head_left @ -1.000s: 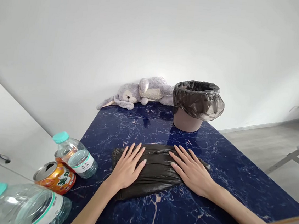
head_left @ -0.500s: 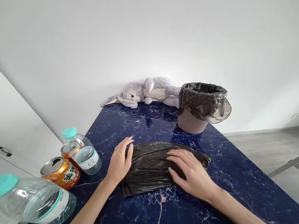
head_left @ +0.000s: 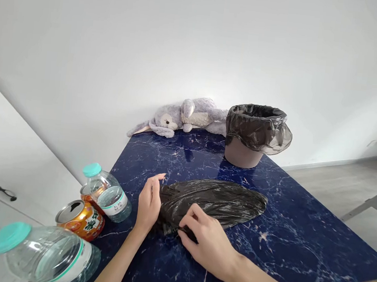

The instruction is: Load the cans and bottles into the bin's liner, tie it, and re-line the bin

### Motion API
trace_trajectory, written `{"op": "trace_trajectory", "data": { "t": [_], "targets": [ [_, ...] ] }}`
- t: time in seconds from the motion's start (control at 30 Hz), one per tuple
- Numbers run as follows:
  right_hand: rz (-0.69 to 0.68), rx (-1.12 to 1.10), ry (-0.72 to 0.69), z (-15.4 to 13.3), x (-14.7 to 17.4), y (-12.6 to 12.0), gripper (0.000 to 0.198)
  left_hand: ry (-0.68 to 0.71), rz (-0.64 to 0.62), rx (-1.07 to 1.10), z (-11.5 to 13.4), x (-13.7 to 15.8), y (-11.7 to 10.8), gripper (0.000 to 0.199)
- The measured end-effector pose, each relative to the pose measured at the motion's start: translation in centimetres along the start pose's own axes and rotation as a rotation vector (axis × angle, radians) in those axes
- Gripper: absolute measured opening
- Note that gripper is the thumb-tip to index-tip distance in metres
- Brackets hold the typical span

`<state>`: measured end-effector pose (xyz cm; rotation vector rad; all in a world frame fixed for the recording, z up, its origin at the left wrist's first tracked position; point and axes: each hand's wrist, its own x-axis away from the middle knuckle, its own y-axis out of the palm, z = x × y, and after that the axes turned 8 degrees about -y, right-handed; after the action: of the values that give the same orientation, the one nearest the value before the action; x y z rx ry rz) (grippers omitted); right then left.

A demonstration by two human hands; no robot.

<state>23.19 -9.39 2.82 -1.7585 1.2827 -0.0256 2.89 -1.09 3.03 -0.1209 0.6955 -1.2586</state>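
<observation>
Progress AFAICT: work on the blk bag is looking abt midway. It's lying lengthwise across the near part of the worktop, mostly to the R of the L hand, its L end bunching betw. both hands, wrinkles running all along it. Done: bag's spreading out long. Not yet done: it isn't lying flat, & no neat fold is showing. The bin, farther back on the R, is already wearing a dk liner turned over its rim.

Fingers: R hand is keeping thumb & index narrow, apparently pinching plastic at the bag's near L edge; its other fingers are curling in, tips hidden. L hand is standing on edge at the bag's L end, fingers close tog. & slightly bent; grip side's hidden, so can't tell if they're holding or just touching.

Off L, the near bottle, orange can & far bottle are sitting apart from the bag, nobody touching them.
</observation>
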Motion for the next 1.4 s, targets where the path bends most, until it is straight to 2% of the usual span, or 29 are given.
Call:
{"op": "trace_trajectory", "data": {
  "t": [0.07, 0.13, 0.27, 0.4, 0.5, 0.53, 0.6, 0.67, 0.73, 0.83, 0.93, 1.03, 1.1, 1.17, 1.23, 1.33, 1.4],
  "targets": [
    [0.02, -0.268, 0.185, -0.5, 0.5, -1.5, 0.013, 0.02, 0.003, 0.029, 0.4, -0.1, -0.3, 0.048],
    [0.023, -0.537, 0.333, -1.1, 1.6, -3.4, 0.025, 0.035, 0.012, 0.055, 0.9, 0.0, -0.5, 0.05],
    [0.073, -0.925, 0.529, -2.4, 4.7, -6.9, 0.04, 0.114, 0.108, 0.098, 1.8, 0.4, -0.6, 0.048],
    [0.381, -1.118, 0.789, -2.3, 7.8, -9.2, 0.047, 0.307, 0.218, 0.074, 2.2, 0.7, -0.1, 0.035],
    [0.593, -1.164, 0.904, -0.8, 9.6, -10.4, 0.047, 0.399, 0.272, 0.073, 2.7, 1.6, 0.9, 0.026],
    [0.637, -1.157, 0.93, -0.2, 10.0, -10.7, 0.047, 0.458, 0.264, 0.055, 3.0, 2.2, 1.3, 0.021],
    [0.7, -1.144, 0.977, 1.0, 10.7, -11.3, 0.046, 0.67, 0.208, 0.001, 3.9, 3.5, 2.3, 0.016],
    [0.742, -1.152, 0.982, 2.1, 11.3, -11.7, 0.044, 0.92, 0.072, -0.072, 5.3, 5.0, 3.3, 0.021],
    [0.749, -1.141, 0.945, 3.5, 11.8, -12.0, 0.042, 1.057, -0.122, -0.189, 6.9, 6.2, 4.5, 0.028],
    [0.686, -1.004, 0.919, 6.1, 12.5, -12.6, 0.041, 1.034, -0.47, -0.413, 8.9, 6.6, 6.4, 0.043],
    [0.642, -0.566, 0.903, 7.9, 12.8, -13.4, 0.057, 0.887, -0.69, -0.528, 9.8, 5.8, 8.2, 0.056],
    [0.693, 0.085, 0.663, 7.3, 12.1, -14.2, 0.073, 0.797, -0.778, -0.511, 9.9, 4.9, 9.3, 0.06],
    [0.63, 0.38, 0.437, 5.8, 11.1, -14.2, 0.063, 0.778, -0.821, -0.469, 10.0, 4.5, 9.8, 0.061],
    [0.448, 0.489, 0.239, 4.7, 10.2, -13.5, 0.047, 0.773, -0.844, -0.434, 10.0, 4.4, 10.1, 0.062],
    [0.257, 0.536, 0.125, 4.8, 9.5, -12.0, 0.05, 0.766, -0.851, -0.415, 9.9, 4.4, 10.6, 0.065],
    [0.095, 0.624, 0.099, 7.1, 9.2, -9.2, 0.057, 0.736, -0.853, -0.429, 9.0, 4.3, 11.4, 0.075],
    [0.044, 0.662, 0.154, 9.0, 9.4, -7.6, 0.06, 0.705, -0.856, -0.452, 8.1, 4.2, 11.8, 0.08]
  ]
}}
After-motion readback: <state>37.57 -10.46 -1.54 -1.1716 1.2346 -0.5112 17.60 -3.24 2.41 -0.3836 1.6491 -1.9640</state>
